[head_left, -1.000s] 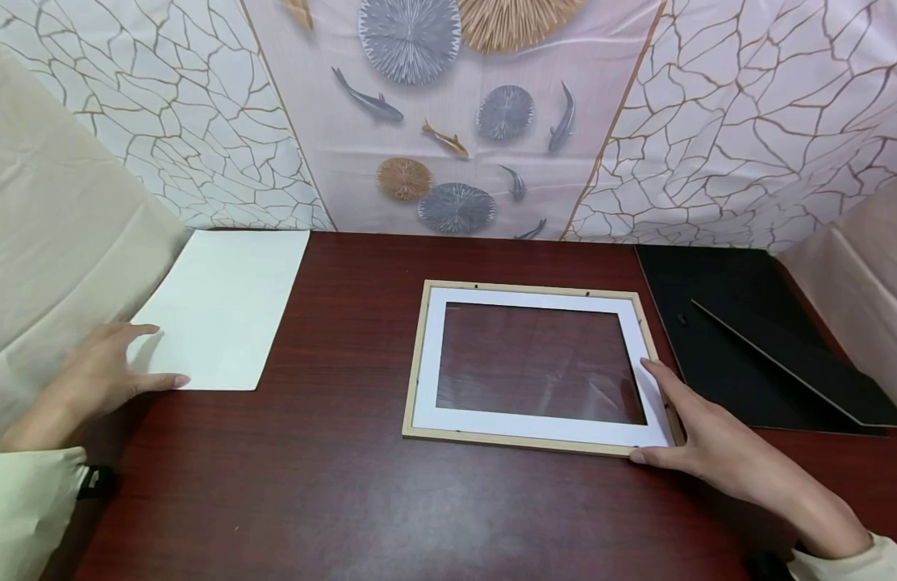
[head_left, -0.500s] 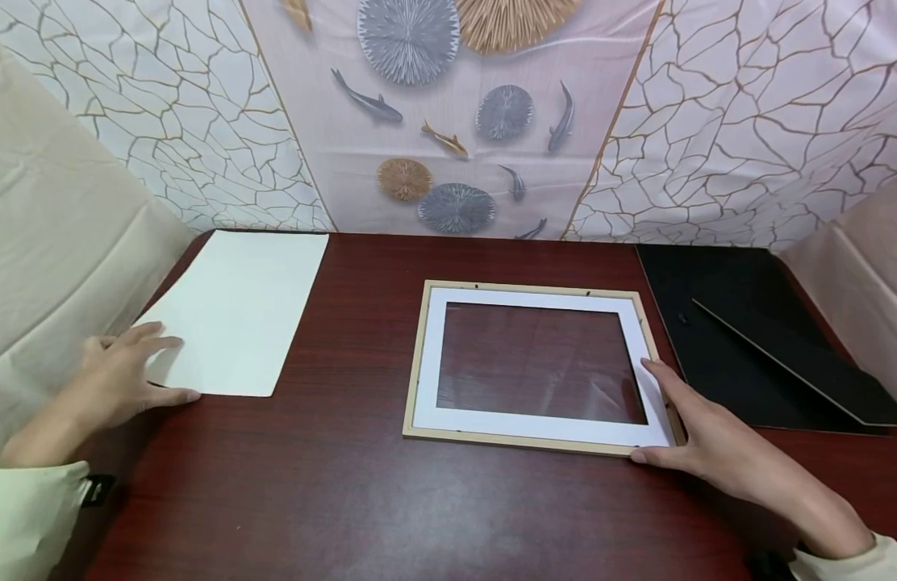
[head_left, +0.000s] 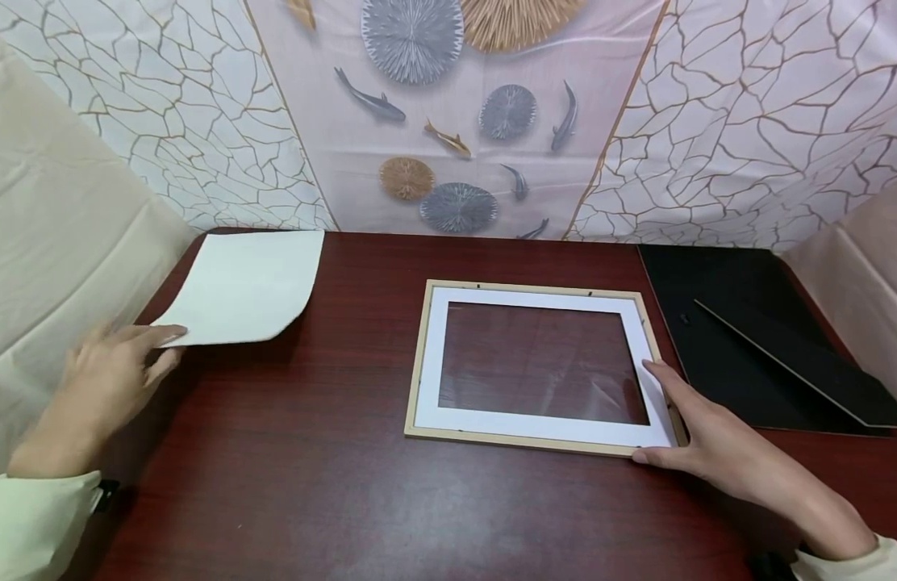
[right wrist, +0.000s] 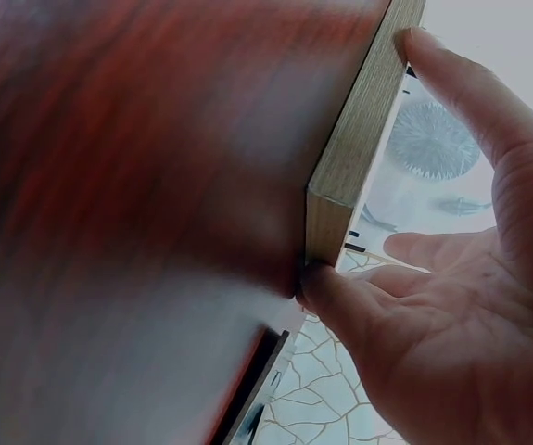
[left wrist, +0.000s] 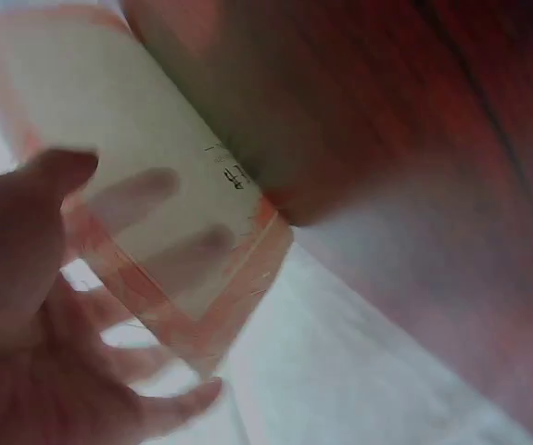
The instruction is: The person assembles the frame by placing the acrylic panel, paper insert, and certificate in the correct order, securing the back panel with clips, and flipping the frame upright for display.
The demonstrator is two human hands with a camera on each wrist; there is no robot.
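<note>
At the left, my left hand (head_left: 103, 395) pinches the near-left corner of a white sheet of paper (head_left: 245, 282). Its near edge is lifted off the table and curls upward. From below, the left wrist view shows the sheet's underside (left wrist: 90, 88), with an orange-pink border and dark handwritten marks; finger shadows show through it. My right hand (head_left: 717, 440) holds the near-right corner of a light wood picture frame (head_left: 528, 441), thumb at the near side and fingers at the right side. Inside the frame lie a white mat (head_left: 536, 420) and a clear pane (head_left: 536, 363).
A black backing board (head_left: 702, 282) lies to the right of the frame, its stand flap (head_left: 797, 355) tilted up. Dark red-brown table (head_left: 332, 484) spans the space between the hands. Patterned cloth (head_left: 448, 186) hangs along the back, with cream cloth (head_left: 56, 210) on the left.
The sheet slid a little to the right, then its near edge rose and bent upward in my left hand. My right hand and the picture frame have stayed in place.
</note>
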